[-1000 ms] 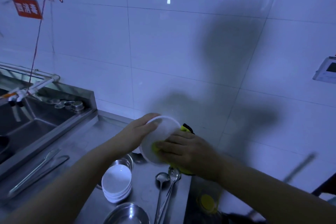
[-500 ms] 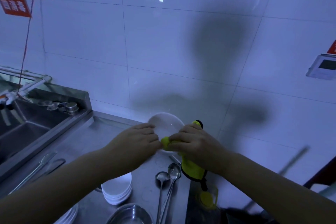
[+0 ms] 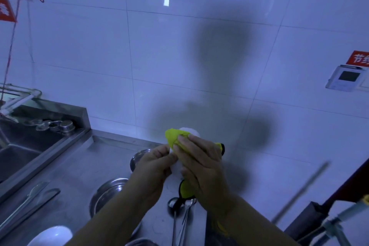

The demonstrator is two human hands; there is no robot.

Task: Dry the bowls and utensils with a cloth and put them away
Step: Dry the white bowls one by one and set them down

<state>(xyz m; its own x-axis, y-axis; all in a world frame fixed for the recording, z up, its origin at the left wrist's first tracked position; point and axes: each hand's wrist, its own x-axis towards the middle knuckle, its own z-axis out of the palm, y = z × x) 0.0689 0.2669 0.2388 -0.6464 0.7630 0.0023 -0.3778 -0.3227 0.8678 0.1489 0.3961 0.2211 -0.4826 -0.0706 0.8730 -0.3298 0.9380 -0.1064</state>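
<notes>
dim bluish light, glare on the wall tiles (image 3: 199, 46), large soft shadow, edges warped.

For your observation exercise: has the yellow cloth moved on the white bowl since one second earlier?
Yes. The yellow cloth now drapes over the white bowl's upper rim, toward the tiled wall; earlier it sat at the bowl's lower right.

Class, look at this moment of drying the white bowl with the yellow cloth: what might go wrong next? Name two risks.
1. The white bowl is held in the air between the left hand and right hand; a slipped grip would likely drop it onto the metal bowls below.
2. The yellow cloth hangs down near the spoons and may drag them.
</notes>
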